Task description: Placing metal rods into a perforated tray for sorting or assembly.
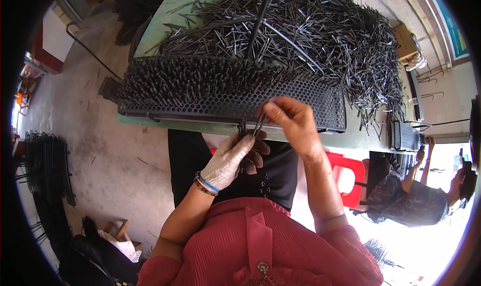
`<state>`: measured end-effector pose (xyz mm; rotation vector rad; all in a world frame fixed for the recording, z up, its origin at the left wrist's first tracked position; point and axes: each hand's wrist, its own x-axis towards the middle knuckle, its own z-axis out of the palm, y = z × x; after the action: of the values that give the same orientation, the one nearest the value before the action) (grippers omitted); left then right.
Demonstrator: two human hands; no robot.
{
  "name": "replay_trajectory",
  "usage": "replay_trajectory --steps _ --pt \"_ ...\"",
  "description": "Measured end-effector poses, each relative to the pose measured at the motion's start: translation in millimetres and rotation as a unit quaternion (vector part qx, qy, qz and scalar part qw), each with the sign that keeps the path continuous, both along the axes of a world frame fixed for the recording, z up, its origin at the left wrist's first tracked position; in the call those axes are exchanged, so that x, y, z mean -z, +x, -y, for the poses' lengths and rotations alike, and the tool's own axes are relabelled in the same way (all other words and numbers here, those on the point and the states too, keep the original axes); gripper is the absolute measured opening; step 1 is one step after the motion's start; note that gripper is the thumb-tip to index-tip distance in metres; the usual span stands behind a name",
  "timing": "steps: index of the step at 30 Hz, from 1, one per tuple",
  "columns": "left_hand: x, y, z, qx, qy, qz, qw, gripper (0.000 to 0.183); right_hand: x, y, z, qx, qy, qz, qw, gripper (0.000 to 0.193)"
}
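Observation:
My left hand (pixel 229 160), in a pale work glove with dark fingertips, is closed around a few thin black rods (pixel 243 128) that stick up from it. Just to the right, the bare fingers of my right hand (pixel 296 123) pinch the upper end of another thin black rod (pixel 259 124); its lower end meets the gloved fingers. Both hands are at the near edge of a long black perforated panel (pixel 320 103). Upright black rods (pixel 185 80) fill its holes densely on the left and along the back, while bare holes show toward the front and right.
A large heap of loose black rods (pixel 310 33) covers much of the green table (pixel 163 23) behind the panel. Dark bars cross above the panel. A red stool (pixel 350 178) stands at the right, near another person (pixel 408 196) working at a similar panel (pixel 405 135).

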<state>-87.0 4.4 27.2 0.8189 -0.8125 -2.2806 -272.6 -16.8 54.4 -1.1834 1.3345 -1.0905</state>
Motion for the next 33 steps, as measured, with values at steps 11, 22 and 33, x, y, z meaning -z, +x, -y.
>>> replay_trajectory --steps 11,22,33 --pt "8.6 0.7 2.3 0.022 0.028 0.024 0.999 0.034 3.3 -0.3 45.6 0.092 -0.234 -0.143 0.957 0.018" --pt "12.0 3.1 1.6 0.022 0.056 0.013 0.998 0.030 0.8 1.8 45.9 0.074 -0.242 -0.170 0.952 0.017" --pt "12.5 4.7 2.7 0.015 0.090 -0.035 0.995 0.030 13.5 -6.0 47.3 0.031 -0.242 -0.227 0.943 0.016"
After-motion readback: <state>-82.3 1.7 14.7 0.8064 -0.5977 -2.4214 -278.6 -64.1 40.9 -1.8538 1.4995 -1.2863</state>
